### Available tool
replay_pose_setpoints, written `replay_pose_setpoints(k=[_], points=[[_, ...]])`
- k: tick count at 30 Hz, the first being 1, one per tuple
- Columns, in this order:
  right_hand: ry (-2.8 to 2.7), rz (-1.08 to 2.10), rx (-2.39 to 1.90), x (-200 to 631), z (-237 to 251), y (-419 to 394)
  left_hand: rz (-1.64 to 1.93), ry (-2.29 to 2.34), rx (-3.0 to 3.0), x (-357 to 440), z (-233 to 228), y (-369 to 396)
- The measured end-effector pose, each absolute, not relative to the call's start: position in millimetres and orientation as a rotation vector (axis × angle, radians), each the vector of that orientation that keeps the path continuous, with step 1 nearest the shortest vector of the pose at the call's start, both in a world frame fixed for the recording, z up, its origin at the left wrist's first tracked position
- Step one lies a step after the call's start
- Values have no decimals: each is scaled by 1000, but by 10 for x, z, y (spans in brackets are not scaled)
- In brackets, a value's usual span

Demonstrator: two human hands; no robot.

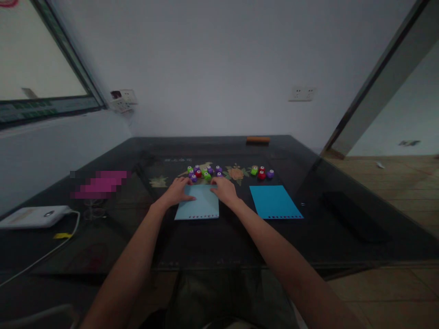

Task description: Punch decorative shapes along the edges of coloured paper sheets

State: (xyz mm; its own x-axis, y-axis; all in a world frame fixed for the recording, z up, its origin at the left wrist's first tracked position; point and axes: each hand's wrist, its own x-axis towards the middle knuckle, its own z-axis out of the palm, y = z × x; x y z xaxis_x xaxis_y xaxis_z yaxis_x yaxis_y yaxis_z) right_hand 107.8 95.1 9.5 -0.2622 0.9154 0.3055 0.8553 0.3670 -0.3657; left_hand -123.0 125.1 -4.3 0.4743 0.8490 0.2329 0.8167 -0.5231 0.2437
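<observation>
A pale blue sheet of paper (198, 206) with a row of punched holes along its near edge lies on the dark table. My left hand (179, 191) rests at its upper left corner, thumb spread onto the paper and away from the fingers. At the upper right corner is my right hand (224, 189), fingers bent inward and thumb apart from them over the sheet. Neither hand shows anything held. Just beyond the fingertips sits a cluster of several small round toys with a white eye each, in purple, green and red (198, 174).
To the right lies a brighter blue sheet (275, 201), with a few more eye toys (261, 174) behind it. A dark flat object (353, 214) is at the right, a brown block (258, 140) at the back. A white power bank (37, 216) with cable and a pink item (103, 184) are left.
</observation>
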Motion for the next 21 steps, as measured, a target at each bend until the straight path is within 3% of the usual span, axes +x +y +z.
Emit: replay_pose_setpoints(k=[12,21], points=[[-1938,479,-1575,1122,51,1048,481,1556,2532,-1207,8,1234],[-1827,667,-1403,1197,-23,1149,773,1472,2282,-1220,131,1206]])
